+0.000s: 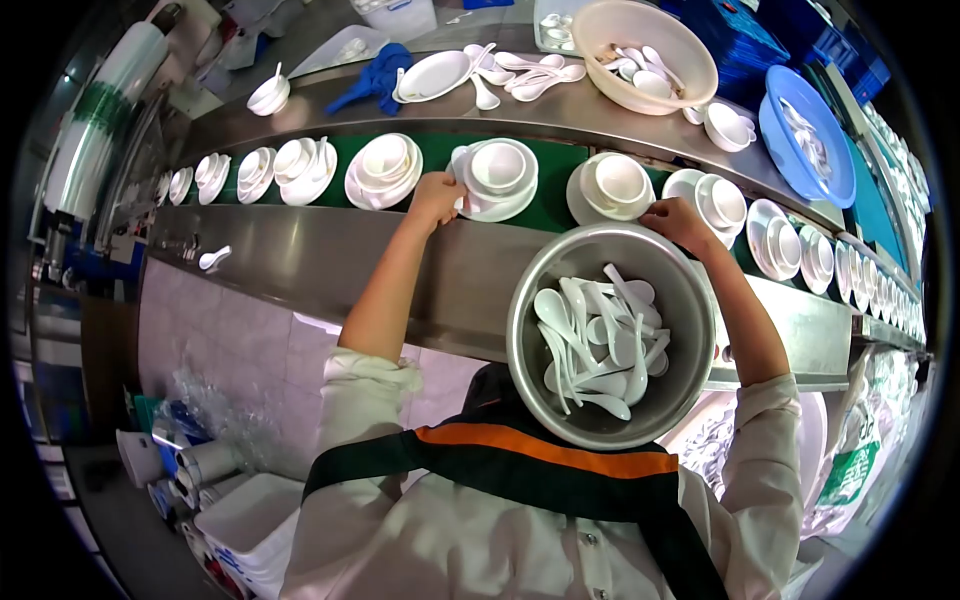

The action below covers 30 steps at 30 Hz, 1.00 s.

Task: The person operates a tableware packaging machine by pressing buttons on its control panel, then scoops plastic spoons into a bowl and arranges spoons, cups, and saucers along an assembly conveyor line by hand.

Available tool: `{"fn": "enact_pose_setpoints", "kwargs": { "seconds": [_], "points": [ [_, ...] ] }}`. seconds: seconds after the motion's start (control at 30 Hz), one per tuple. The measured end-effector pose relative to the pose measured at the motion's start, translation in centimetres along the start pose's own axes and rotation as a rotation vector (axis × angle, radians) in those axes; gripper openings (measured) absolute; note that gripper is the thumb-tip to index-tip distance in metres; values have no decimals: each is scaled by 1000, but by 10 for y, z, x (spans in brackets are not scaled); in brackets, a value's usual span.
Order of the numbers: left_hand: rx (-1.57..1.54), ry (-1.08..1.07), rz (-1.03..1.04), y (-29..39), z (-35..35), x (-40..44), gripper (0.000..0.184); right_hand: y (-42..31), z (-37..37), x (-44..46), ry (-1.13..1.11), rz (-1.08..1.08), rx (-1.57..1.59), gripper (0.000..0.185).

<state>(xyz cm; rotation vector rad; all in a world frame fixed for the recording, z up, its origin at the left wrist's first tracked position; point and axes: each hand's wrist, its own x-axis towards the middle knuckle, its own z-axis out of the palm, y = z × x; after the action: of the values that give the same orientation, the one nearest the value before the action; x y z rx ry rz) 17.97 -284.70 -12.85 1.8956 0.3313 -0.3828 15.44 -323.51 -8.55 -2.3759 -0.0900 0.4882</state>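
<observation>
My left hand [437, 200] is closed at the left edge of a stack of white dishes [500, 178], its fingers pinching a white soup spoon [460, 165] that lies beside the bowl on the plate. My right hand [681, 224] has its fingers curled at the lower right rim of another plate-and-bowl stack [612, 188]; what they grip, if anything, is hidden. Between my forearms stands a steel bowl [520, 350] full of white spoons [600, 340].
A green conveyor belt [555, 172] carries more plate-and-bowl sets [385, 168] to both sides. On the steel shelf behind sit a beige basin [660, 95] with spoons, a blue basin [800, 185] and a blue cloth [375, 82]. One loose spoon [214, 258] lies at the left.
</observation>
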Motion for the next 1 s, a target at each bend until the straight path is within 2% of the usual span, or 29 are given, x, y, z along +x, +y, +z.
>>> {"fn": "enact_pose_setpoints", "kwargs": {
  "seconds": [0.07,0.13,0.2,0.27,0.33,0.4,0.53,0.6,0.67,0.73,0.8,0.83,0.87,0.9,0.97,1.0],
  "points": [
    [-66,90,55,2,-11,-4,17,-7,-4,3,-70,12,104,29],
    [-231,292,103,-14,-32,4,16,-26,-10,-13,104,-24,155,27],
    [-440,482,228,-9,-45,-9,16,-53,-20,-39,232,-198,63,22],
    [-513,511,304,-7,-44,-11,13,-82,-16,-74,165,-300,-52,26],
    [-274,378,324,14,-14,-31,12,-87,3,-101,-43,-382,-356,33],
    [-173,9,292,31,23,-48,12,-77,30,-114,45,-679,-706,34],
    [-118,-229,414,26,94,-47,13,-66,43,-125,33,-575,-703,26],
    [-51,-216,390,34,115,-40,19,-55,32,-127,-45,-494,-566,19],
    [-62,-189,333,29,129,-18,20,-64,20,-131,5,-419,-528,14],
    [122,-102,389,28,135,-3,22,-57,12,-133,187,-517,-418,13],
    [159,-114,376,29,156,7,23,-42,-6,-136,285,-462,-204,12],
    [154,-147,385,30,162,11,23,-34,-14,-133,345,-376,43,14],
    [255,-130,416,32,165,15,26,-24,-26,-130,411,-180,66,16],
    [358,-107,444,32,168,20,30,-6,-39,-121,527,-231,18,14],
    [464,-154,485,31,170,30,33,27,-67,-99,681,-173,-229,13],
    [477,-178,502,29,169,33,35,52,-74,-83,714,-63,-302,13]
  ]
}}
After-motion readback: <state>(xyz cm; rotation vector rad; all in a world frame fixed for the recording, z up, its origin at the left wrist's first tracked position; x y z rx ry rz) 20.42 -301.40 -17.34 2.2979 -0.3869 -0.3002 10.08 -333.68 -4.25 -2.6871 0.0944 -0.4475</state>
